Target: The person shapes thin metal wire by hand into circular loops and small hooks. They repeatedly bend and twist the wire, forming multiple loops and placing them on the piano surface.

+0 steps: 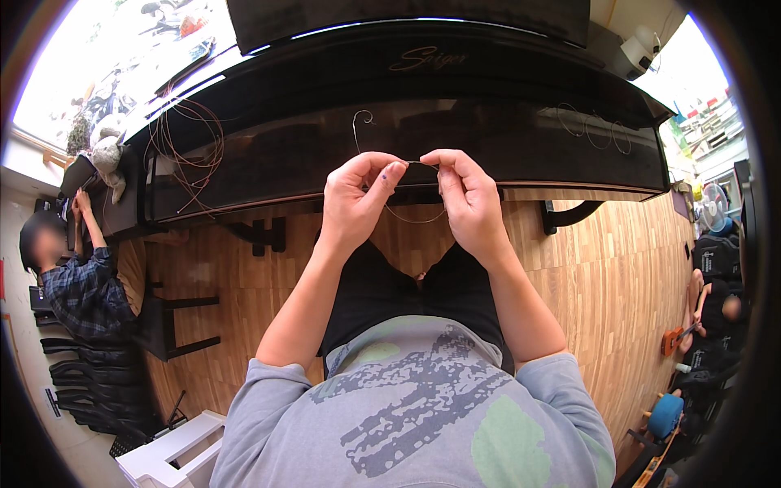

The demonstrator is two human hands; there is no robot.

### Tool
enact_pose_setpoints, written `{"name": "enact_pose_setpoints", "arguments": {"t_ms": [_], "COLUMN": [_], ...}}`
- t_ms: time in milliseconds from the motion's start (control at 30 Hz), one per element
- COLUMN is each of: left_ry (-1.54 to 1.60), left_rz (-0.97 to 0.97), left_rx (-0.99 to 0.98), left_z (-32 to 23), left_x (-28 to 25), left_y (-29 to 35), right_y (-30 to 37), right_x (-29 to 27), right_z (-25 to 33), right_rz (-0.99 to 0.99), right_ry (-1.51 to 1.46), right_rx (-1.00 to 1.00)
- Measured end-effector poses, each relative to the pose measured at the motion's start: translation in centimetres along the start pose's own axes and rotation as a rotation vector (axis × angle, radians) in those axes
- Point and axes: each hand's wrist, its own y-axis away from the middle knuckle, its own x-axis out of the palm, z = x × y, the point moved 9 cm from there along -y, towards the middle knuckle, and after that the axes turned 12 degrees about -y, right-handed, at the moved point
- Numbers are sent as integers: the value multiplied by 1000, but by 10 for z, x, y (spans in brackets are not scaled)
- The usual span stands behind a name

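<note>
In front of me, both hands work on a thin wire (413, 221). Thumb and fingers of my left hand (355, 199) pinch it on one side. My right hand (473, 203) pinches it on the other, a short gap away. Between the fingertips a short stretch of the wire shows, and a loop sags below them. A pale curled wire end (364, 120) rises above my left hand; whether it is the same wire I cannot tell. Behind my hands stands a glossy black piano (281, 154). The exact grip points are hidden by my fingers.
Coiled copper-coloured wire (218, 142) lies on the piano's left side, thin wire loops (598, 134) on its right. At the left a person in a plaid shirt (85, 285) sits near a black stool (167, 329). Another person (716, 313) holds a small orange guitar (672, 340) at right.
</note>
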Motion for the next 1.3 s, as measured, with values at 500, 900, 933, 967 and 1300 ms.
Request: {"name": "enact_pose_setpoints", "arguments": {"t_ms": [500,900,933,967,1300], "left_ry": [21,17,86,169,466], "left_rz": [-47,-13,-7,13,120], "left_rx": [-42,-26,-42,-59,-219], "left_z": [-8,-7,-5,-3,0], "left_x": [3,3,4,6,13], "left_y": [3,4,4,3,7], "right_y": [0,2,-1,0,13], "right_x": [17,22,19,21,32], "right_z": [51,55,53,55,65], "right_rz": [94,79,63,93,122], "right_ry": [566,512,413,446,742], "right_rx": [-518,-530,-455,-497,-707]}}
